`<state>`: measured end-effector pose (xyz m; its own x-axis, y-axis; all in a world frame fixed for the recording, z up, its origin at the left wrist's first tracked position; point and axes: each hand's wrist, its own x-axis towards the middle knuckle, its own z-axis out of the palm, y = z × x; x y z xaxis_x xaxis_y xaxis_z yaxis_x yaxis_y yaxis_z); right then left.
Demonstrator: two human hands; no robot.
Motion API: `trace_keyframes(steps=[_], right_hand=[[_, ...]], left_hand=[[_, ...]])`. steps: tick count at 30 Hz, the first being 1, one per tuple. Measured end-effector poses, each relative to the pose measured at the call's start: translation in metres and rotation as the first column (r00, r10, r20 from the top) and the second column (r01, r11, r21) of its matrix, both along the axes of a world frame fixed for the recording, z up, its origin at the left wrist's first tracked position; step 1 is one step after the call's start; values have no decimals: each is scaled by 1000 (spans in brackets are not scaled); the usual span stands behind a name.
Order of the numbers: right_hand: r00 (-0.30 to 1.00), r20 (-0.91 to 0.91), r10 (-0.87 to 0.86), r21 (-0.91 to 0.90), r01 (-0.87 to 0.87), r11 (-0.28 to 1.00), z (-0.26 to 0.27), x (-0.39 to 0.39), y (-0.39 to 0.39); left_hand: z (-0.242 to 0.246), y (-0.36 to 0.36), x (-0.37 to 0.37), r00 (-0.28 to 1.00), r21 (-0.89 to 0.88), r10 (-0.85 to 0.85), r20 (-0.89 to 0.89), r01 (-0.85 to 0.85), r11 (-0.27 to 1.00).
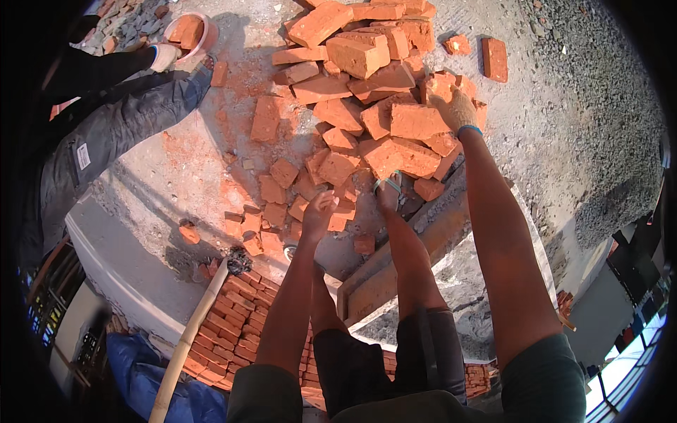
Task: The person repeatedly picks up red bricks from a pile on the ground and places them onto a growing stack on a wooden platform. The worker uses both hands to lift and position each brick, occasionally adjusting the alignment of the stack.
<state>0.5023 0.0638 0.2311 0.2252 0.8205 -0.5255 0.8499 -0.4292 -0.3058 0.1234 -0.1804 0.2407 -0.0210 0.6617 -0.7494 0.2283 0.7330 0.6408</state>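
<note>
My right hand (459, 111), in a pale knit glove with a blue cuff, grips a broken orange brick (439, 84) at the right side of a heap of bricks (370, 100). Its fingertips are partly hidden against the brick. My left hand (320, 210) is bare and holds nothing. It hovers with loosely curled fingers over the brick pieces (274, 214) at the near end of the heap. My foot in a strapped sandal (389, 187) stands against the near bricks.
At left, another person's gloved hand (165, 57) is at a pink tub (209, 37) holding bricks. A rusty steel beam (428, 248) lies beside my leg. Stacked bricks (227, 328), a bamboo pole (190, 338) and blue sheeting (153, 370) are near. Gravel (597, 106) spreads right.
</note>
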Motion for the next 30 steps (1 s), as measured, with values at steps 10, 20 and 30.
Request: trace_keyframes(steps=[10, 20, 30], right_hand=[[978, 24, 205, 352, -200, 914, -127, -48, 55], [969, 42, 244, 226, -247, 942, -114, -60, 65], [941, -127, 313, 23, -313, 950, -86, -66, 59]], left_hand=[[-222, 264, -48, 938, 160, 314, 144, -335, 928], [-225, 259, -52, 986, 252, 68, -155, -27, 967], [-125, 160, 63, 751, 452, 252, -610, 68, 889]])
